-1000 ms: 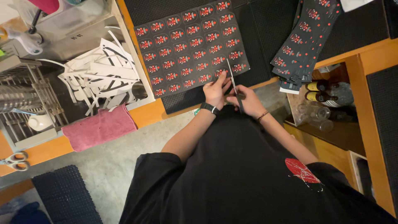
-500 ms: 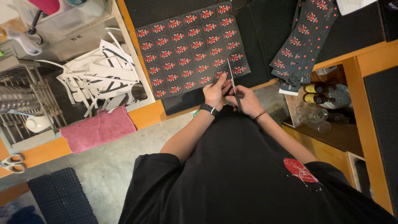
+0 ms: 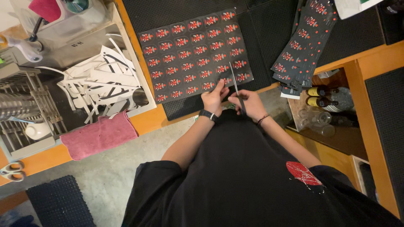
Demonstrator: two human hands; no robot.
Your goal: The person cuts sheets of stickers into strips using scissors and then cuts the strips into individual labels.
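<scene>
From my head camera I look straight down at a dark sheet (image 3: 191,52) of printed stickers, flat and glossy, its rows of small rounded red-and-white labels lying on a black ribbed mat (image 3: 269,46) on the orange wooden counter (image 3: 147,120). My left hand (image 3: 213,97) pinches the sheet's near edge, fingers closed on it. My right hand (image 3: 248,103) is closed around the handles of thin metal scissors (image 3: 235,84), whose narrow blades run up into the sheet near its right side.

To the right on the mat lies a fanned stack of cut strips (image 3: 301,46), long, dark and printed like the sheet. Below it an open wooden shelf (image 3: 336,138) holds bottles (image 3: 322,96) and clear glasses (image 3: 313,122).

On the left, a steel sink (image 3: 84,46) holds a loose heap of white paper offcuts (image 3: 94,86), curled and narrow. A wire rack (image 3: 25,109) beside it carries a white bowl (image 3: 37,130). A soft pink cloth (image 3: 99,135) drapes over the counter's edge. A second pair of scissors (image 3: 11,170) lies at the far left.
</scene>
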